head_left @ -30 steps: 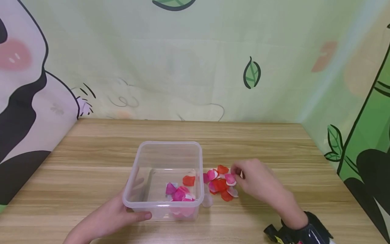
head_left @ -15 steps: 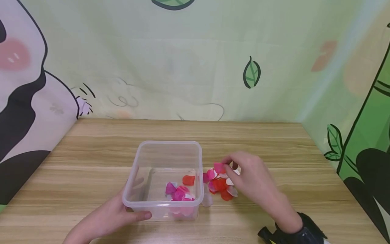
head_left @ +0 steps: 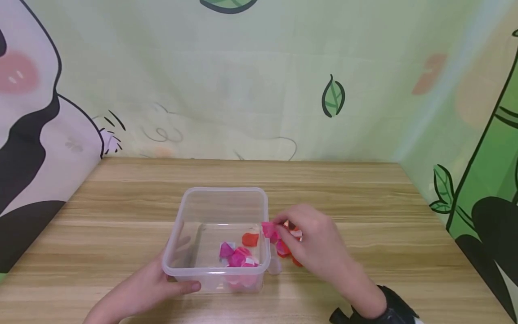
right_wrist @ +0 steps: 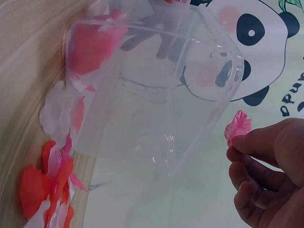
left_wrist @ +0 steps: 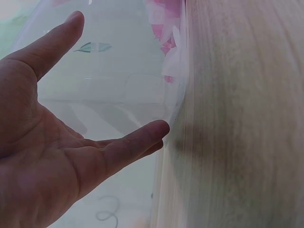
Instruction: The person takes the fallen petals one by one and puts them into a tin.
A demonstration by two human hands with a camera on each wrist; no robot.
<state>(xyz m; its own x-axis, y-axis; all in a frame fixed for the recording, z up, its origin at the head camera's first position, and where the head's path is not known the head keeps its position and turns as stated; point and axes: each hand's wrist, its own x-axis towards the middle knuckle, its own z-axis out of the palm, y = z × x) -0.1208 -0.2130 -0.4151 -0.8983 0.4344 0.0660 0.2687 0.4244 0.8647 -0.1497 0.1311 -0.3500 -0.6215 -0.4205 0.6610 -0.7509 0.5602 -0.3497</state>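
Note:
A clear plastic box (head_left: 220, 272) stands on the table with pink, purple and red petals (head_left: 238, 257) in it. My left hand (head_left: 147, 288) rests against its near left corner, thumb along the front wall, fingers on the left wall. In the left wrist view the fingers (left_wrist: 137, 140) look straight and spread. My right hand (head_left: 311, 238) pinches a pink petal (right_wrist: 239, 127) between thumb and index finger. In the head view it is beside the box's right rim, above loose petals (head_left: 283, 248) that it partly hides. The right wrist view shows that heap as red, pink and white.
The wood-grain table (head_left: 340, 189) runs back to a printed cloth backdrop (head_left: 243, 90) with a panda and leaves. A whitish petal (head_left: 274, 265) lies close to the box's right wall. A black wrist strap (head_left: 388, 306) is on the right wrist.
My right hand has picked a pink petal off the heap and moved left with it to the box's right rim. The left hand and the box have stayed in place.

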